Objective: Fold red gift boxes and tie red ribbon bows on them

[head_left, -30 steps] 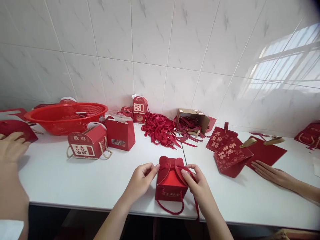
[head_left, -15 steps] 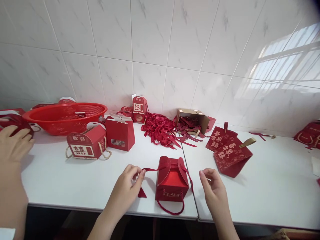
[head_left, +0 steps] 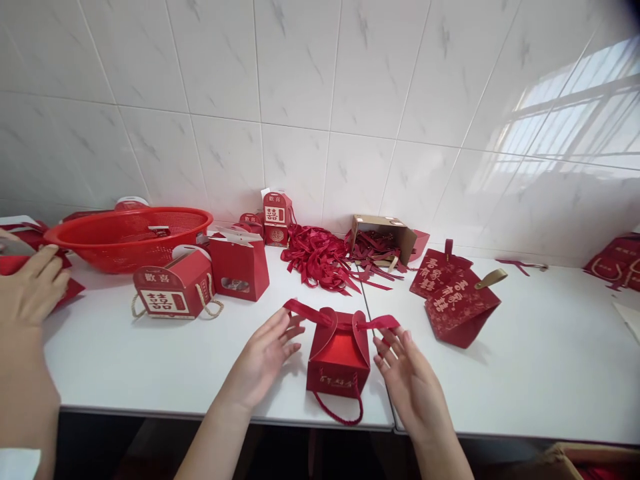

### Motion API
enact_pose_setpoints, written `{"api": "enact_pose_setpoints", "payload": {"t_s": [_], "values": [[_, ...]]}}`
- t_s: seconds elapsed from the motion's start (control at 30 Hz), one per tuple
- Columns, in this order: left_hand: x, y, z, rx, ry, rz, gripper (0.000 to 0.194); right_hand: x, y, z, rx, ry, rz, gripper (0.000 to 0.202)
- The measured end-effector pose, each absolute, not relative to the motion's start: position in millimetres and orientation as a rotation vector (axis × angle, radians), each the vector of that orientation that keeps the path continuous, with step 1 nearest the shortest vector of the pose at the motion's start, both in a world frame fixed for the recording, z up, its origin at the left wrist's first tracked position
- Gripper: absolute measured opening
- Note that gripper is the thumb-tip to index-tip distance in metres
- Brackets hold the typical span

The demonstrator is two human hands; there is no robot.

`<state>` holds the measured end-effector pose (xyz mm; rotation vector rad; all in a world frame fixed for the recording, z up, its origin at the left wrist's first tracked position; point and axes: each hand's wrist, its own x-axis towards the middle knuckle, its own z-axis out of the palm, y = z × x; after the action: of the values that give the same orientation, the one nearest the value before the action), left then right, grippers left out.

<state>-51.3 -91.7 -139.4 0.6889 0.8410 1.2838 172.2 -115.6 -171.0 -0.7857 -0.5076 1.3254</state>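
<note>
A small red gift box (head_left: pixel 338 363) with a curved-flap top and a red cord handle stands near the table's front edge. A red ribbon (head_left: pixel 345 321) runs through the holes of its flaps and spreads to both sides. My left hand (head_left: pixel 273 350) holds the ribbon's left end at the index finger, its other fingers loosely curled beside the box. On the opposite side, my right hand (head_left: pixel 411 373) has the right end at its fingertips, palm turned toward the box. Neither hand grips the box itself.
A red plastic basket (head_left: pixel 135 240), a double-happiness box (head_left: pixel 173 287) and another red box (head_left: pixel 240 267) stand left. Behind are a ribbon pile (head_left: pixel 317 257) and a carton of straps (head_left: pixel 380 247). Two red pouches (head_left: pixel 457 300) sit right. A co-worker's hand (head_left: pixel 37 287) handles red packaging far left.
My right hand has moved left to the box and taken the ribbon's right end, which hung down before. The ribbon now stretches out on both sides. The co-worker's packaging has shifted.
</note>
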Motion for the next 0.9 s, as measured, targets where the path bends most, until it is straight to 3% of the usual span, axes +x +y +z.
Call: {"api": "enact_pose_setpoints", "payload": {"t_s": [0.07, 0.27, 0.53, 0.9], "values": [[-50.5, -86.4, -131.6, 0.497, 0.734, 1.347, 0.013, 174.0, -114.6, -160.6, -0.673, -0.409, 1.324, 0.023], [-51.2, -75.3, -97.0, 0.59, 0.666, 1.625, 0.002, 187.2, -106.5, -121.7, -0.679, -0.618, 0.984, 0.016], [-32.5, -73.0, -31.8, 1.238, 0.745, 1.651, 0.02, 192.3, -93.7, -51.6, -0.864, -1.225, 0.523, 0.019], [-18.3, -71.4, 10.7, 1.484, 0.631, 1.567, 0.02, 180.2, -81.4, -5.6, -0.641, -1.359, 0.746, 0.024]]}}
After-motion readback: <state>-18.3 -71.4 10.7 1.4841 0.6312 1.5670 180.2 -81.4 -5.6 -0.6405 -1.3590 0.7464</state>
